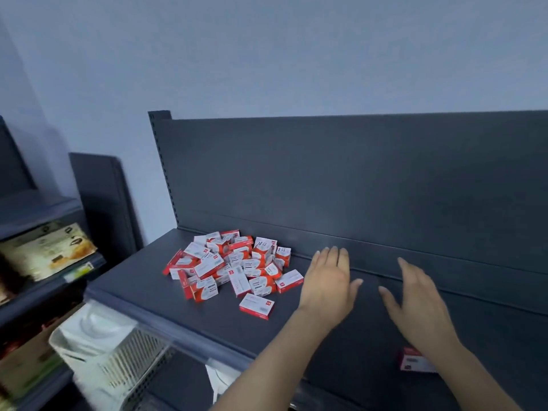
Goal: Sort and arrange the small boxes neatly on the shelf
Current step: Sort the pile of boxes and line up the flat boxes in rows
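Note:
A heap of several small red-and-white boxes [231,264] lies on the left part of the dark grey shelf [142,280]. One box [256,306] rests flat by itself in front of the heap. My left hand [327,281] hovers flat, fingers apart, just right of the heap and holds nothing. My right hand [413,304] is further right, fingers spread, also holding nothing. Another red-and-white box [415,361] lies near the shelf's front edge, partly hidden under my right forearm.
The shelf's dark back panel [355,179] rises behind my hands. A white plastic basket [106,351] sits below the shelf's front left. A neighbouring shelf with packaged goods [47,247] stands at the left.

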